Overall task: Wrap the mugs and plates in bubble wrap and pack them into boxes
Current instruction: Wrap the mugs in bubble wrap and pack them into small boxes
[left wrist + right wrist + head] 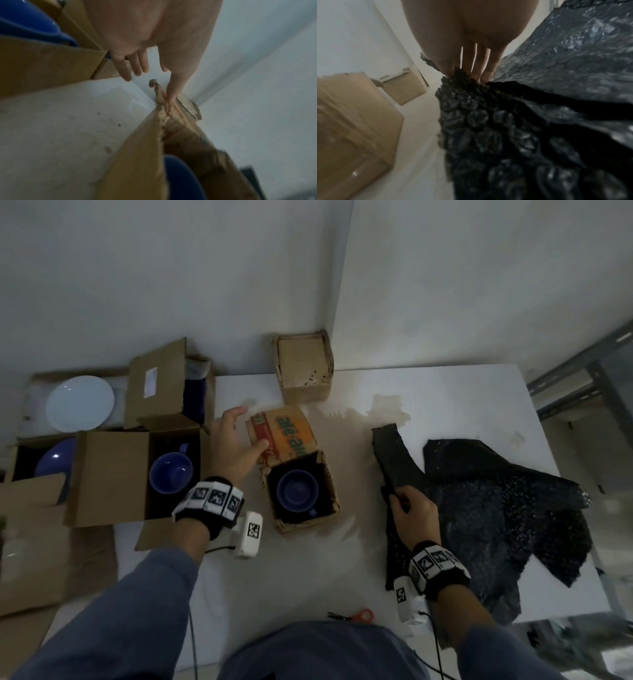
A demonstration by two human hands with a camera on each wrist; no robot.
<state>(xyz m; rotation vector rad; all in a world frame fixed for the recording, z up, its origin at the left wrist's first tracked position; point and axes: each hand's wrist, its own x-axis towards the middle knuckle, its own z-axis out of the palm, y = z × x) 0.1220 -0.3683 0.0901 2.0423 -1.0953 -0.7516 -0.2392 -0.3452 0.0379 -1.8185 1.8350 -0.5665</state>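
Bubble wrap [397, 474], black and crinkled, is pinched as a long strip in the right hand [412, 515], thumb on one side and fingers [489, 70] curled onto the other; the strip runs both toward the person and away past the grip. Nearer the person than that grip, orange-handled scissors [356, 615] lie on the white table [291, 577]. Just to the outer side of the held strip a larger heap of black wrap [496, 508] spreads across the table and hangs over its near edge.

Across from the right hand, the left hand [236, 446] is spread, fingers straight and apart, with only the thumb [173, 89] pressing on the printed flap [284, 436] of a worn small box [301, 494]. Just below that thumb, inside this box, a blue mug [297, 490] sits mouth up on dark lining. On the other side of the left wrist an open carton [137, 477] holds a second blue mug [170, 472]. Beyond it stands another carton [171, 385] with its flap raised; further out to that side are a blue plate [56, 460] and a white plate [80, 404]. Farthest beyond the left fingertips, an empty brown box [305, 368] stands in the wall corner.
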